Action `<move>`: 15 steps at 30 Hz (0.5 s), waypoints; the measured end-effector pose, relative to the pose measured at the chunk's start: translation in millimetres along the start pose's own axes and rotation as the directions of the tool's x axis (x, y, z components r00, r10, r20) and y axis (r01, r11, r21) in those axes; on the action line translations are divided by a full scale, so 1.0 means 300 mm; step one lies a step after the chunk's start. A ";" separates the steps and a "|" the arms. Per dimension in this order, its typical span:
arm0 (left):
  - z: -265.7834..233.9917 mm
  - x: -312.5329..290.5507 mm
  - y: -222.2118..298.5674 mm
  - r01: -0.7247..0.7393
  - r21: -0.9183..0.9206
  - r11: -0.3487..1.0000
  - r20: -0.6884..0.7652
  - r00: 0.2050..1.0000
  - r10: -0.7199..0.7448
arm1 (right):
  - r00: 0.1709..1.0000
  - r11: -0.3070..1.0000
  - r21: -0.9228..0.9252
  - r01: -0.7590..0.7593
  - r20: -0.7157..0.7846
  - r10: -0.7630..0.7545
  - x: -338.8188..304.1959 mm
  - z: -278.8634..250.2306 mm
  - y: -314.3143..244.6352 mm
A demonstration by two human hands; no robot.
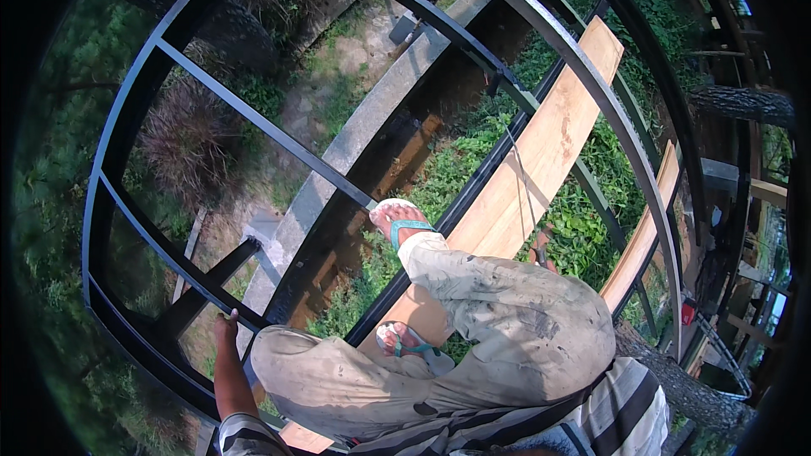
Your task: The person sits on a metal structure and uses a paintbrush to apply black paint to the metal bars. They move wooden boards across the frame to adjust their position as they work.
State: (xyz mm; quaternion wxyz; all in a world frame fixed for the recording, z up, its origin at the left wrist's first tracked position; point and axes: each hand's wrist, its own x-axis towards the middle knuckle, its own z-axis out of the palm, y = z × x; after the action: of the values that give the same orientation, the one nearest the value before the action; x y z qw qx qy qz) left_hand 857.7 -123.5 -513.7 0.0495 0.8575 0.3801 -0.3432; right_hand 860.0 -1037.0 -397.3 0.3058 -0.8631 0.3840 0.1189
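Observation:
My left hand [225, 325] is at the lower left, its fingers closed over the edge of a dark metal beam [169, 257]. My right hand does not show; a striped sleeve [629, 405] is at the lower right. One sandalled foot [399, 219] rests where a narrow metal crossbar [270, 131] meets a long dark beam. My other foot [403, 339] stands lower, on a pale wooden plank [532, 169] that runs up to the right. Beside my raised knee is a small reddish-brown thing [542, 247], partly hidden, which I cannot make out.
The open metal frame leaves wide gaps above the ground. Below lie a concrete ledge [380, 97], a brown trench [414, 148] and green plants [596, 219]. A curved metal rail [583, 63] crosses above the plank. A second plank [642, 228] and a tree trunk [693, 388] are at the right.

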 end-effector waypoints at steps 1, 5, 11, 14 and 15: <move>-0.004 0.005 -0.011 -0.003 0.009 1.000 -0.017 1.000 0.003 | 1.000 0.999 -0.038 0.022 -0.016 -0.023 0.027 0.034 -0.035; -0.014 -0.011 -0.025 0.006 0.006 1.000 -0.011 1.000 -0.006 | 0.986 0.984 -0.107 0.139 -0.073 -0.148 0.091 0.131 -0.285; 0.000 -0.029 0.027 0.010 -0.070 0.997 -0.003 1.000 -0.010 | 0.993 0.998 -0.054 0.018 -0.119 -0.025 0.060 0.016 -0.143; -0.032 -0.028 0.084 0.016 -0.069 0.997 0.015 1.000 -0.015 | 0.978 0.989 -0.131 0.069 -0.184 -0.093 0.029 0.026 -0.141; -0.051 -0.048 -0.017 0.064 -0.080 0.995 0.015 0.998 -0.063 | 0.985 0.985 -0.142 0.103 -0.122 -0.121 0.069 0.093 -0.303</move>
State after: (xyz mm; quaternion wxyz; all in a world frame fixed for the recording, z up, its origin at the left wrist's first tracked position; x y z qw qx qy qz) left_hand 855.8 -123.6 -492.1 0.0754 0.8401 0.4205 -0.3342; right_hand 941.8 -984.8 -388.6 0.2274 -0.9080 0.3448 0.0708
